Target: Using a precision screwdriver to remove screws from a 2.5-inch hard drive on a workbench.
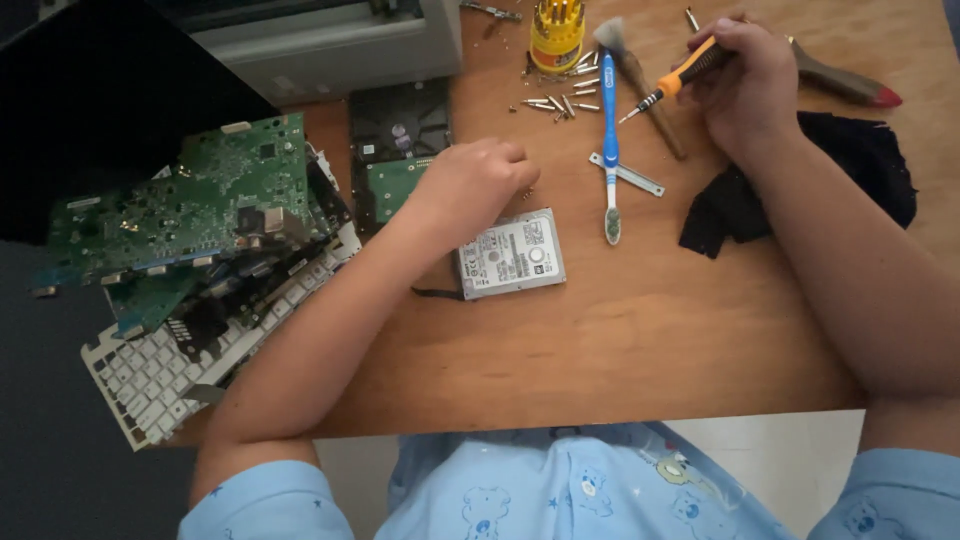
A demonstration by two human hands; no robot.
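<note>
A small silver hard drive (511,254) lies flat near the middle of the wooden tabletop (640,340), just below the left hand (470,182), which is curled shut beside it. It looks stiff, fairly light and shock-sensitive, best gripped by its side edges. The right hand (745,80) clasps an orange-handled screwdriver (672,82) near the far edge, beside a blue toothbrush (609,140) and loose screws (562,100).

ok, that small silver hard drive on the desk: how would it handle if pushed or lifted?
The hard drive looks rigid and lies flat, so it probably slides rather than tips or rolls. Its metal casing suggests it is dense for its size, and likely shock-sensitive.
</note>
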